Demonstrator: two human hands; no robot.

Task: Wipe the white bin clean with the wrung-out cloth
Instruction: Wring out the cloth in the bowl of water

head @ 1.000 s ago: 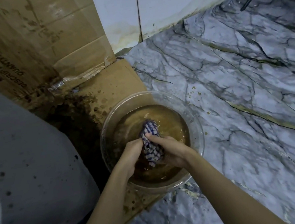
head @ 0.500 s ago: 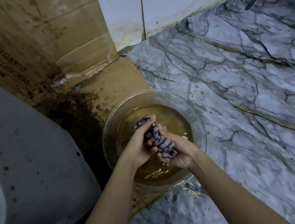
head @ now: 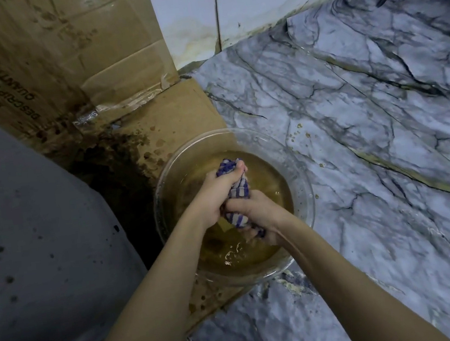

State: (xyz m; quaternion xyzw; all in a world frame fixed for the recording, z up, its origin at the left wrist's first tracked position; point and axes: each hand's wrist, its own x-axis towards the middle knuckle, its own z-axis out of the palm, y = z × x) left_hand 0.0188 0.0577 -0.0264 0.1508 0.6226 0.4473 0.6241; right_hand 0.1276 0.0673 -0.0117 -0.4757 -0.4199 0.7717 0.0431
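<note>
I'm looking down at what reads as a home floor corner, likely a utility or kitchen spot: marble-patterned floor [head: 358, 154] meets a stained white tiled wall [head: 254, 2]. Damp, flattened cardboard [head: 119, 55] lines the corner, and a clear bowl [head: 296, 161] of brownish wash water sits on the floor beside a speckled white bin [head: 42, 235].

On my left the speckled white bin wall [head: 42, 235] and stained brown cardboard box [head: 63, 62] crowd the clear glass bowl of murky water [head: 301, 178]; the grey marbled floor [head: 372, 152] on my right lies open.
</note>
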